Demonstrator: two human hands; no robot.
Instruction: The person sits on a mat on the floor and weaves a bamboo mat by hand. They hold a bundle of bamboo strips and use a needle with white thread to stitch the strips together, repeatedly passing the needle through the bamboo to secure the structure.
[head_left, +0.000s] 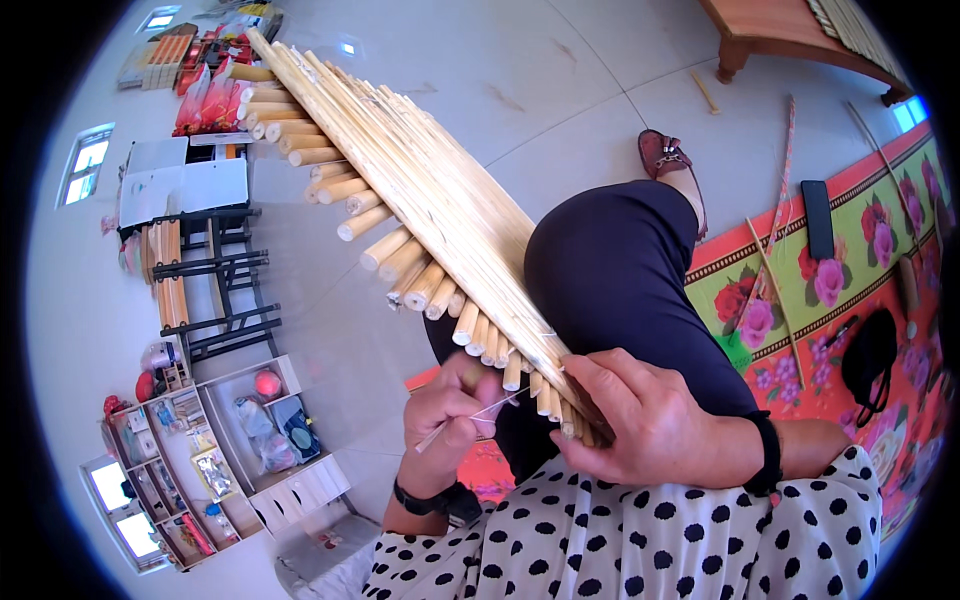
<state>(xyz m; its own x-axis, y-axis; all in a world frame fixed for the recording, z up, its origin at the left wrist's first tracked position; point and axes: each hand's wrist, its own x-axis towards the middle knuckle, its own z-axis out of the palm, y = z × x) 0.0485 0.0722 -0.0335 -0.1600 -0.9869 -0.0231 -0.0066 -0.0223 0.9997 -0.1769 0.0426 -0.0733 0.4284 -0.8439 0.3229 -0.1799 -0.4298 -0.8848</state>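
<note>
Across my lap lies a tapering panel of pale peeled stalks point(430, 180). A long row of stalks runs along its upper face, and several cut ends point(405, 262) stick out on its left side. My right hand point(640, 415) is closed on the panel's narrow near end, thumb below and fingers on top. Beside that end, my left hand point(450, 410) pinches a thin white thread point(492, 408) that runs toward the stalks. A short pale end pokes out under the left fingers; whether it is thread or a stick I cannot make out.
On the right, a floral mat point(800, 290) holds a black phone point(817, 220), a black mask-like item point(868, 365) and loose thin sticks. A wooden table point(800, 35) stands at the far right. Shelves with small goods point(180, 470) and folding frames point(215, 270) line the left.
</note>
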